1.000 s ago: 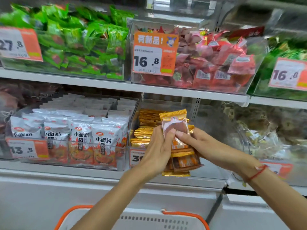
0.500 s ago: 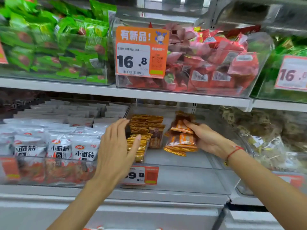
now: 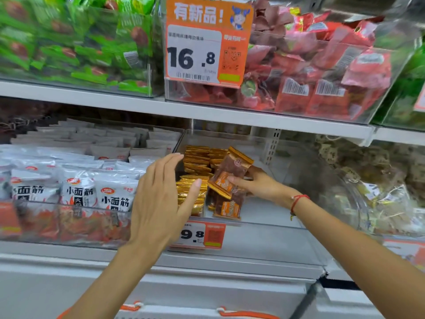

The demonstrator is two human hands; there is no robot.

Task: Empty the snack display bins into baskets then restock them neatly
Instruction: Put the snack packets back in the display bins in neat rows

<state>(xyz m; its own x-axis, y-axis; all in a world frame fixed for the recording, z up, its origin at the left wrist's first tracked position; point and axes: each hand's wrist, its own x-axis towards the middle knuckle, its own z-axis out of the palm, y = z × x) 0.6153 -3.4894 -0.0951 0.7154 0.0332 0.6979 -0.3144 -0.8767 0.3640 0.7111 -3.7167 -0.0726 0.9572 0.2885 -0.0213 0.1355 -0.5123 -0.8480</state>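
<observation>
Head view, tilted up at two shelves. Blurred badly along the left edge and top corners; green packets (image 3: 76, 42) in the upper left bin smeared past reading. Red packets (image 3: 322, 72) in the upper middle bin (image 3: 379, 111) clearer, behind an orange price tag (image 3: 207, 42) marked 16.8. Cut off at the right edge: another bin of green packs and a second tag. Hazy at far right on the lower shelf, a curved clear bin of pale wrapped snacks (image 3: 379, 185), labels too small to make out. Cropped at the bottom edge, only the white rim and orange handles of a basket (image 3: 184, 313).

Lower left bin packed with upright white packets (image 3: 115, 196). Lower middle clear bin (image 3: 264, 236) mostly bare floor, gold-edged snack packets (image 3: 197, 162) stacked in rows along its left wall, its price tag (image 3: 202, 234) partly covered by the left wrist, only 9.8 legible.

Left hand (image 3: 158, 203) hovered in front of the gold stacks, fingers straight and slightly spread, thumb tip over the front stack; touching or not, could not tell. Right hand (image 3: 255, 184) reached into the bin, red string bracelet (image 3: 297, 201) at the wrist, thumb and curled fingers pinching a small bundle of brown-and-orange packets (image 3: 230, 176), tilted, top leaning right, just beside the gold rows. Fingers behind the bundle hidden. More such packets (image 3: 228, 208) stood on the bin floor directly below.
</observation>
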